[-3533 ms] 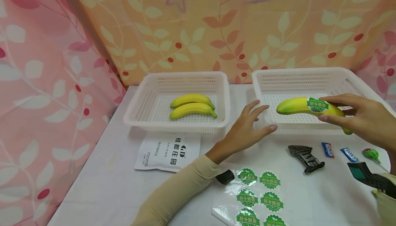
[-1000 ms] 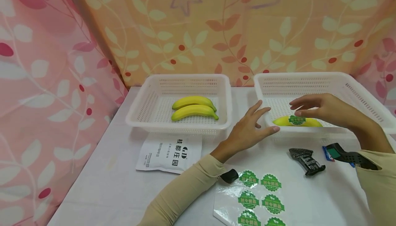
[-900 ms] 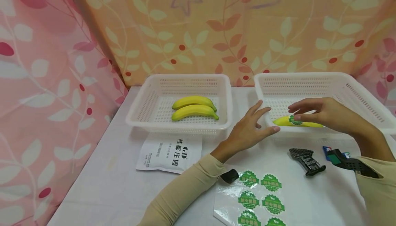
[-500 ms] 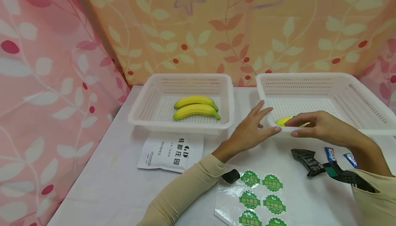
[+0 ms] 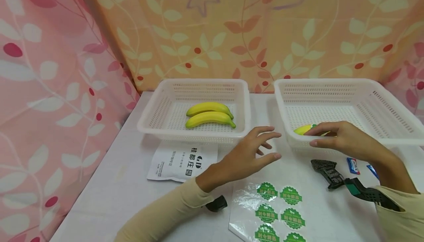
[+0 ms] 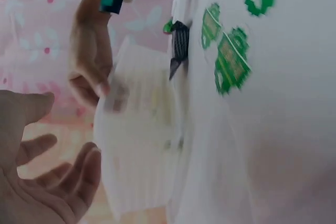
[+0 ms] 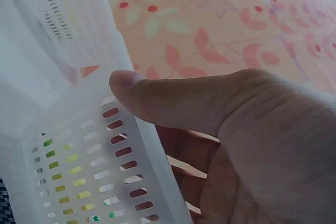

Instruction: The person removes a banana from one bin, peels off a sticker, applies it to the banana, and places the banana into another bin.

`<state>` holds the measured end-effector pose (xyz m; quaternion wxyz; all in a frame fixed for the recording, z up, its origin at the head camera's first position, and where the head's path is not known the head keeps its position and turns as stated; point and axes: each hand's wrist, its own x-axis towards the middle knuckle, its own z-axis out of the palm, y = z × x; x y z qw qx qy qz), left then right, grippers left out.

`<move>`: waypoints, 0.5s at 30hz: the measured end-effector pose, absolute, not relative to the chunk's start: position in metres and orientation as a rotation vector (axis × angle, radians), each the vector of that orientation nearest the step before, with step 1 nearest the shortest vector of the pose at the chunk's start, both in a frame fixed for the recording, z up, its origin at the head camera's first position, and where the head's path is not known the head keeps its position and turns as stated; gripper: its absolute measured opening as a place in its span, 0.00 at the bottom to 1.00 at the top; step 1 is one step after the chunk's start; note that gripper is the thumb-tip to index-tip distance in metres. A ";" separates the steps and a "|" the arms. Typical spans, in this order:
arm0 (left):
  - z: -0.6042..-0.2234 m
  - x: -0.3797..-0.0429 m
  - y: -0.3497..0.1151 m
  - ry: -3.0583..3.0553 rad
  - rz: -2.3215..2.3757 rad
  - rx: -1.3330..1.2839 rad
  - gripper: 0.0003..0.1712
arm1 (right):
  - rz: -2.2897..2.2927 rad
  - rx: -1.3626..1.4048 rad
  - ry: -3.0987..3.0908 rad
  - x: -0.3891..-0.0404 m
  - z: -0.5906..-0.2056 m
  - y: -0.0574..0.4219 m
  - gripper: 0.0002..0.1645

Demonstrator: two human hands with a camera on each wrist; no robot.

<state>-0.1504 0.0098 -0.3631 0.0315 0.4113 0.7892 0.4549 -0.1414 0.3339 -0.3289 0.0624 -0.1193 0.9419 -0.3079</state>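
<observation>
My right hand (image 5: 347, 139) pinches the near rim of the right white plastic basket (image 5: 394, 98), thumb outside and fingers inside. In the right wrist view the thumb (image 7: 178, 100) lies along the basket wall (image 7: 123, 150). A banana (image 5: 302, 129) with a green sticker lies inside against the near wall, partly hidden by my fingers. My left hand (image 5: 243, 157) hovers over the table between the baskets, fingers spread and holding nothing. Two bananas (image 5: 209, 119) lie side by side in the left white basket (image 5: 149, 124).
A white coffee pouch (image 5: 180, 162) lies before the left basket. A sheet of green round stickers (image 5: 245, 212) lies at the front. Right of it are a black-wrapped packet (image 5: 328, 174) and small blue-wrapped candies (image 5: 353, 165). A patterned curtain (image 5: 212, 32) hangs behind.
The stickered banana has gone from my right hand into the right basket. My right hand then moved down to that basket's near rim. My left hand has drawn back left from the basket.
</observation>
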 end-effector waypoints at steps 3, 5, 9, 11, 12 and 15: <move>-0.362 -0.147 -0.023 2.502 1.466 1.356 0.30 | -0.931 -0.349 2.851 -0.142 -0.329 0.334 0.18; -0.363 -0.148 -0.046 2.578 1.536 1.347 0.28 | -0.936 -0.346 2.852 -0.142 -0.330 0.334 0.18; -0.366 -0.151 -0.095 2.779 1.655 1.245 0.25 | -0.934 -0.338 2.853 -0.142 -0.330 0.332 0.19; -0.367 -0.154 -0.118 2.886 1.686 1.155 0.24 | -0.939 -0.329 2.849 -0.142 -0.330 0.332 0.19; -0.367 -0.156 -0.129 2.942 1.690 1.105 0.24 | -0.938 -0.324 2.849 -0.141 -0.329 0.332 0.19; -0.366 -0.163 -0.160 3.118 1.665 0.936 0.25 | -0.936 -0.313 2.850 -0.141 -0.330 0.331 0.18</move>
